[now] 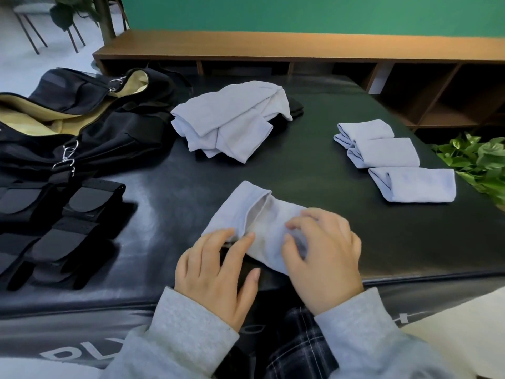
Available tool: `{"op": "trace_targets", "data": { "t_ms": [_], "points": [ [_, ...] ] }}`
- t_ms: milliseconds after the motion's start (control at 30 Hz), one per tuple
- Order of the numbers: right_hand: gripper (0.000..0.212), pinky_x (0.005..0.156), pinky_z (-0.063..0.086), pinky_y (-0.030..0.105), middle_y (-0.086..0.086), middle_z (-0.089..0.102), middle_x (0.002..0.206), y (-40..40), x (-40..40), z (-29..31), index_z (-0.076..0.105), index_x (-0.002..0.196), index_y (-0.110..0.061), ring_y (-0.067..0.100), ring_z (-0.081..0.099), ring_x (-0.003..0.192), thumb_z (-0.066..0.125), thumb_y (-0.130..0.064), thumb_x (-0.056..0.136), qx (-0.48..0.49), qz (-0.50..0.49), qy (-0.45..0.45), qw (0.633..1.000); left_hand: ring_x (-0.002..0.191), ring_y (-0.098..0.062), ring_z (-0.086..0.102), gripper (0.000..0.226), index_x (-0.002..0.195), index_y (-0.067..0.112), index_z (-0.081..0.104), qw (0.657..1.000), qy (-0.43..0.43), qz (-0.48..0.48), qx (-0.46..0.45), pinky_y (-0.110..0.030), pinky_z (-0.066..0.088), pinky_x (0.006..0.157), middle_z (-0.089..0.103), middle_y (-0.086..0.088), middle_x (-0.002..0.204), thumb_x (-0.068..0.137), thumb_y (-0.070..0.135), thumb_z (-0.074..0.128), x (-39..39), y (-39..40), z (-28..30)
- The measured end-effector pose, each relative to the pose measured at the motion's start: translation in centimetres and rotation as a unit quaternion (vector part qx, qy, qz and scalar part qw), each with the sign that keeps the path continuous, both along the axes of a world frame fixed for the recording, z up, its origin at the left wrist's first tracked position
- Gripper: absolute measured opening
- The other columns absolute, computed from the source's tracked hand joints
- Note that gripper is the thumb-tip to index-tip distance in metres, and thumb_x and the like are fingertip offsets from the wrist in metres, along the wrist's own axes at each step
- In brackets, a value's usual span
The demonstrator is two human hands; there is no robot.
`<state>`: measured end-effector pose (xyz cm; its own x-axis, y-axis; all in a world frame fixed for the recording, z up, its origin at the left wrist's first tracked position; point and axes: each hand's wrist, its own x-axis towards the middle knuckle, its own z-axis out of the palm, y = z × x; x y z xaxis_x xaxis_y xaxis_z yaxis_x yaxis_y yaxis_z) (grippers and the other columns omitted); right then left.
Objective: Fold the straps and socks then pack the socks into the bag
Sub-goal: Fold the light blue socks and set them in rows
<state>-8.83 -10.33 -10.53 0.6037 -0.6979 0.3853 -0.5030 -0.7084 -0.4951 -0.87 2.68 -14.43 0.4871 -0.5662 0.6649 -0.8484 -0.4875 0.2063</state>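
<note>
A pale blue sock (262, 228) lies on the black padded mat (341, 228) right in front of me, its cuff turned back. My left hand (216, 272) rests on the sock's near left edge with straight fingers. My right hand (325, 255) has its fingers curled round the sock's right part. Three folded pale blue socks (388, 157) lie in a row at the right. A loose heap of unfolded socks (229, 119) sits at the back centre. The black bag (82, 110) with a tan lining lies open at the left. Folded black straps (68, 228) lie below it.
A low wooden shelf unit (300, 50) runs along the green wall behind the mat. A leafy green plant (478, 160) stands at the right edge. Chair legs (32, 36) and a plant stem are at the back left. A black item (296, 106) peeks from behind the sock heap.
</note>
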Motion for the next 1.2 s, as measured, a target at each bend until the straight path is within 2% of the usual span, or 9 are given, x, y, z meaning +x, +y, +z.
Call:
{"op": "trace_targets", "data": {
  "t_ms": [67, 133, 333, 500, 633, 800, 867, 967, 1200],
  "points": [
    [0.033, 0.107, 0.008, 0.033, -0.006, 0.040, 0.141, -0.9, -0.4, 0.0, 0.062, 0.104, -0.033, 0.011, 0.014, 0.137, 0.042, -0.047, 0.081, 0.046, -0.005, 0.080, 0.996, 0.097, -0.019, 0.050, 0.035, 0.110, 0.024, 0.063, 1.000, 0.002, 0.001, -0.005, -0.034, 0.037, 0.083, 0.050, 0.003, 0.107, 0.083, 0.040, 0.048, 0.0, 0.1, 0.1],
    [0.029, 0.112, -0.003, 0.035, -0.011, 0.023, 0.150, -1.5, -0.9, 0.0, 0.052, 0.115, -0.042, 0.011, 0.000, 0.142, 0.048, -0.048, 0.087, 0.087, -0.003, 0.139, 0.986, 0.092, -0.019, 0.050, 0.036, 0.106, 0.021, 0.068, 1.000, 0.000, 0.003, 0.009, -0.034, 0.037, 0.081, 0.053, 0.002, 0.101, 0.083, 0.040, 0.047, 0.0, 0.1, 0.1],
    [0.024, 0.080, 0.014, 0.025, -0.013, 0.039, 0.107, -1.4, -1.2, 1.5, 0.058, 0.110, -0.045, 0.011, 0.034, 0.106, 0.049, -0.049, 0.087, 0.065, -0.009, 0.156, 0.986, 0.114, -0.020, 0.049, 0.056, 0.118, 0.010, 0.062, 0.999, 0.016, 0.007, 0.039, -0.037, 0.035, 0.091, 0.060, -0.004, 0.119, 0.082, 0.049, 0.044, -0.1, 0.2, 0.5],
    [0.025, 0.089, 0.033, 0.031, -0.008, 0.049, 0.093, -1.2, -1.2, 2.8, 0.059, 0.112, -0.038, 0.016, 0.053, 0.097, 0.044, -0.041, 0.092, 0.136, 0.048, 0.173, 0.974, 0.122, -0.016, 0.048, 0.071, 0.119, 0.025, 0.053, 0.997, 0.014, -0.066, 0.039, -0.047, 0.034, 0.100, 0.058, 0.003, 0.124, 0.066, 0.072, 0.051, 0.4, 0.5, 0.0],
    [0.020, 0.088, 0.043, 0.037, -0.010, 0.045, 0.065, -1.1, -1.2, 3.1, 0.063, 0.103, -0.030, 0.016, 0.053, 0.078, 0.047, -0.032, 0.092, 0.181, 0.082, 0.145, 0.969, 0.124, -0.010, 0.045, 0.060, 0.119, 0.027, 0.052, 0.994, 0.015, -0.088, 0.057, -0.041, 0.033, 0.101, 0.059, 0.008, 0.123, 0.075, 0.068, 0.049, 0.8, 0.8, -0.3],
    [0.035, 0.084, 0.043, 0.022, -0.013, 0.060, 0.093, -1.8, -1.7, 3.6, 0.063, 0.107, -0.029, 0.010, 0.054, 0.091, 0.038, -0.011, 0.090, 0.239, 0.108, 0.098, 0.960, 0.119, -0.009, 0.049, 0.053, 0.120, 0.023, 0.051, 0.993, 0.049, -0.104, 0.011, -0.037, 0.037, 0.099, 0.060, 0.010, 0.119, 0.087, 0.063, 0.041, 0.7, 0.8, -0.2],
    [0.041, 0.076, 0.037, 0.007, -0.012, 0.058, 0.092, -2.2, -1.9, 3.8, 0.063, 0.105, -0.029, 0.004, 0.052, 0.088, 0.039, 0.000, 0.088, 0.240, 0.150, 0.081, 0.956, 0.115, -0.009, 0.052, 0.048, 0.120, 0.021, 0.051, 0.992, 0.065, -0.103, -0.015, -0.036, 0.039, 0.096, 0.062, 0.008, 0.115, 0.090, 0.057, 0.041, 0.6, 0.8, 0.0],
    [0.050, 0.076, 0.031, 0.002, -0.014, 0.049, 0.089, -2.9, -2.1, 3.5, 0.060, 0.114, -0.028, -0.002, 0.044, 0.084, 0.045, 0.008, 0.082, 0.177, 0.205, 0.102, 0.957, 0.109, -0.010, 0.055, 0.042, 0.119, 0.020, 0.050, 0.990, 0.092, -0.101, -0.040, -0.037, 0.043, 0.091, 0.064, 0.006, 0.111, 0.093, 0.050, 0.039, 0.6, 0.8, 0.3],
    [0.023, 0.084, 0.024, -0.002, -0.022, 0.044, 0.099, -3.0, -2.0, 1.9, 0.068, 0.087, -0.022, -0.006, 0.037, 0.099, 0.066, 0.000, 0.078, 0.084, 0.167, 0.035, 0.982, 0.113, -0.011, 0.053, 0.041, 0.120, 0.020, 0.050, 0.990, 0.092, -0.099, -0.048, -0.036, 0.044, 0.089, 0.061, 0.007, 0.113, 0.090, 0.047, 0.044, 0.5, 0.8, 0.3]
  ]
}}
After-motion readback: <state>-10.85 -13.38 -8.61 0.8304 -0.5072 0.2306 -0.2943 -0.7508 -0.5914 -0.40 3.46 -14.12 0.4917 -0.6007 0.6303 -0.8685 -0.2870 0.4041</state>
